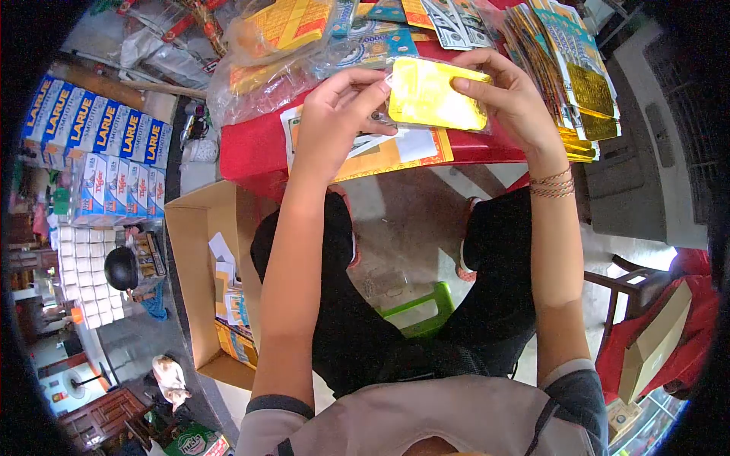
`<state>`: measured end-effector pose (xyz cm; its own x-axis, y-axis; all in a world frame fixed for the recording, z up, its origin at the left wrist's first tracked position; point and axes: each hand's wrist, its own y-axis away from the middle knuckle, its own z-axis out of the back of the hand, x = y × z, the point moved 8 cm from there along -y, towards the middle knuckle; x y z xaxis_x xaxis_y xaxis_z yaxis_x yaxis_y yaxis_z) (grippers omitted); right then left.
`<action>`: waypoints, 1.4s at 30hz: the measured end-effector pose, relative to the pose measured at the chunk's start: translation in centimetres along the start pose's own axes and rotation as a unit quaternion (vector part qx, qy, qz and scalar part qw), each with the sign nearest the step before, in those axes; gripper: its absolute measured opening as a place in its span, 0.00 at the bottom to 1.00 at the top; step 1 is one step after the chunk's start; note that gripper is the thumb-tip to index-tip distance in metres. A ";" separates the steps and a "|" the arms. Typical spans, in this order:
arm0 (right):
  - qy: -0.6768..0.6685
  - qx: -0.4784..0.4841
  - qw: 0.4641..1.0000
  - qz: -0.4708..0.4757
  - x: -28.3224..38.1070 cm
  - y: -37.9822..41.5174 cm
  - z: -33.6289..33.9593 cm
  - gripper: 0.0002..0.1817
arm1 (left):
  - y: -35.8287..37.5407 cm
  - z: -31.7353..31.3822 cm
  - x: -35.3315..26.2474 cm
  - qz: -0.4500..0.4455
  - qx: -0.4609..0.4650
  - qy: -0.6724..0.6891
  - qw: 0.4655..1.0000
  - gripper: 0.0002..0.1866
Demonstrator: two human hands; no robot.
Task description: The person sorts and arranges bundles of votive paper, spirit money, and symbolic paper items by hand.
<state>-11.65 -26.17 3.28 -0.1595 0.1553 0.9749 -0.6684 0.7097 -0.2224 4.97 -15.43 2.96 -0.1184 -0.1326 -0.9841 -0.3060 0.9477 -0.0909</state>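
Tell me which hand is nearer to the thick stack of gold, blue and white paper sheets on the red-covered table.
Right. The right hand is just left of the stack; the left hand is farther left, across the shiny gold rectangular packet.

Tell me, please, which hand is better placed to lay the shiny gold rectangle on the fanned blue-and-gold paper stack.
The right hand, probably: it grips the right side of the gold rectangle and is nearer the paper stack. The left hand is at the opposite edge, farther away.
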 end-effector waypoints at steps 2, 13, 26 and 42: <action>0.005 0.002 1.000 0.007 0.0 -0.1 -0.1 0.13 | 0.0 0.0 0.1 -0.004 -0.010 -0.025 1.000 0.12; 0.048 0.018 0.999 -0.009 0.1 0.2 -1.3 0.13 | -0.2 0.8 0.8 -0.023 -0.047 -0.150 0.987 0.10; 0.098 -0.012 0.995 -0.009 0.1 0.1 -1.1 0.13 | -0.1 2.2 -0.9 -0.147 -0.137 -0.219 0.955 0.08; 0.086 -0.048 0.995 0.027 0.4 -0.2 1.0 0.15 | 0.4 4.0 -1.8 -0.116 -0.210 -0.145 0.960 0.10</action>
<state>-12.34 -26.92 3.72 -0.0613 0.3050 0.9504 -0.5888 0.7578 -0.2812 8.82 -13.61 4.13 0.2484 -0.1824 -0.9513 -0.6532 0.6937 -0.3036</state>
